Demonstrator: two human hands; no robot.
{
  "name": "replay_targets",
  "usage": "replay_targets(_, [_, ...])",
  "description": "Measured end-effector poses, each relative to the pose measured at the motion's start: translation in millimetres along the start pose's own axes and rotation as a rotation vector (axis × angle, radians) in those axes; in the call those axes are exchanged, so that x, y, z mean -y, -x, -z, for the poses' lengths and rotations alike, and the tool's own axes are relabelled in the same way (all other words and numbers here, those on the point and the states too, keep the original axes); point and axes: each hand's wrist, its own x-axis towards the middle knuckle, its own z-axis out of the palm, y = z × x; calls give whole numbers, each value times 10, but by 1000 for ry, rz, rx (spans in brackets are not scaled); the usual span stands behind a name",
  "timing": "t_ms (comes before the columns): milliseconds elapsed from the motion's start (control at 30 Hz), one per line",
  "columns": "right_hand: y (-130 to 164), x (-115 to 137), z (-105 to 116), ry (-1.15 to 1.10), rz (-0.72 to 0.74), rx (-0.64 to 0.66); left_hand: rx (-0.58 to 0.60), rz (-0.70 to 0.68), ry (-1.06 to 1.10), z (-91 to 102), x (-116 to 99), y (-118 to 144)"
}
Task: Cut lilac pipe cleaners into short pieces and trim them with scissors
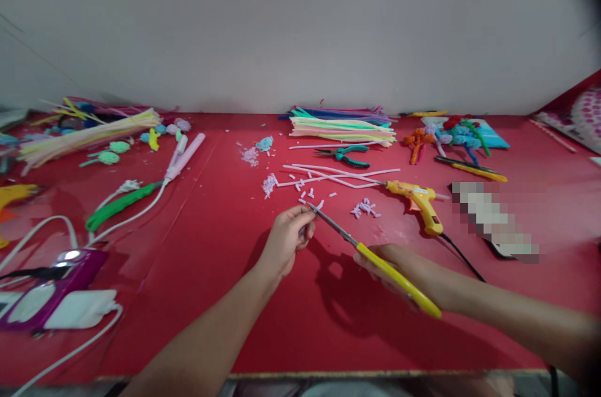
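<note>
In the head view, the left hand (286, 237) hovers above the red desk (225, 297) near the middle, its fingers pinched narrow around something small at the fingertips; what it is cannot be told, though a bit of pale lilac shows there. The right hand (399, 272) is wrapped around the yellow handles of a pair of scissors (375, 259), which slant up and to the left so that the grey blade tips meet the left hand's fingertips. Whether the blades are parted or shut is too fine to tell.

Just beyond the hands, short pale cut pieces (310, 193) lie scattered on the desk, with a small cluster of lilac bits (365, 208) to their right. Long pink pipe cleaners (338, 175) lie farther back, touching the nozzle of a yellow glue gun (420, 200) at the right, whose black cord runs off toward the near right. Green-handled pliers (347, 156) lie behind them, just in front of a stack of coloured pipe cleaners (342, 124) by the far wall. At the far left lies a bundle of pale yellow pipe cleaners (89, 134); a pink hair straightener (185, 156) with a white cord lies nearer the middle.
</note>
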Motion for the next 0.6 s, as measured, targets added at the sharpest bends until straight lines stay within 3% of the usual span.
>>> replay_targets(200, [-9, -70, 29, 7, 60, 20, -4, -4, -82, 12, 23, -5])
replay_targets(400, [10, 45, 89, 52, 77, 36, -18, 14, -123, 7, 66, -26])
replay_targets(600, [-38, -28, 98, -119, 211, 290, -39, 38, -141, 12, 99, -56])
